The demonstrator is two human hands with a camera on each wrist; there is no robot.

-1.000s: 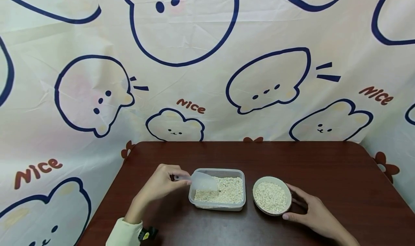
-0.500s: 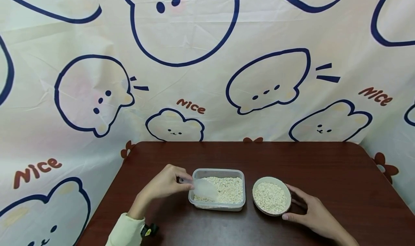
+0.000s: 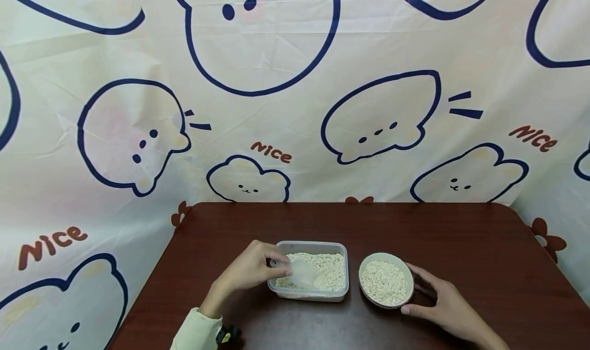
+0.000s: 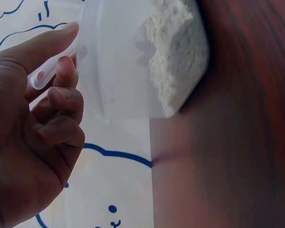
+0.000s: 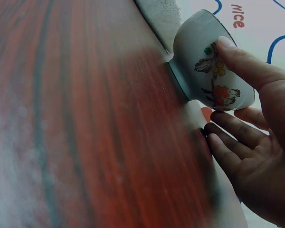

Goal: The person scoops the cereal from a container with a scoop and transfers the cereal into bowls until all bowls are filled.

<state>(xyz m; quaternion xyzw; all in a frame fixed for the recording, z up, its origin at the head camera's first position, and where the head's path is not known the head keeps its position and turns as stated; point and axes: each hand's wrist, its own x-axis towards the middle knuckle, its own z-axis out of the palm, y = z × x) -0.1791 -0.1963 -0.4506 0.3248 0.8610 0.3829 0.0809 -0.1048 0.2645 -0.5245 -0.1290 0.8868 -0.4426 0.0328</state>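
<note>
My left hand (image 3: pixel 251 266) pinches the handle of a translucent scoop (image 3: pixel 304 273) between thumb and fingers. The scoop's blade lies among pale flakes that look like oats (image 3: pixel 329 268), inside a clear plastic box (image 3: pixel 318 295). In the left wrist view, the holed end of the scoop handle (image 4: pixel 40 80) shows between thumb and curled fingers. To the right of the box stands a bowl (image 5: pixel 192 59) with a painted fruit and leaf pattern, filled with similar flakes (image 3: pixel 386 282). My right hand (image 3: pixel 444 304) holds the bowl from its right side, thumb near the rim, fingertips against the far side.
Both containers stand on a dark red-brown wooden table (image 3: pixel 322 222). Behind it hangs a pale cloth (image 3: pixel 295 114) with blue cartoon outlines. A dark strap with a small device (image 3: pixel 229 334) sits at the left wrist, by a light sleeve (image 3: pixel 198 332).
My left hand has moved right and slightly down, pushing the scoop from above the box's left side into the flakes. The right hand and bowl have stayed in place.
</note>
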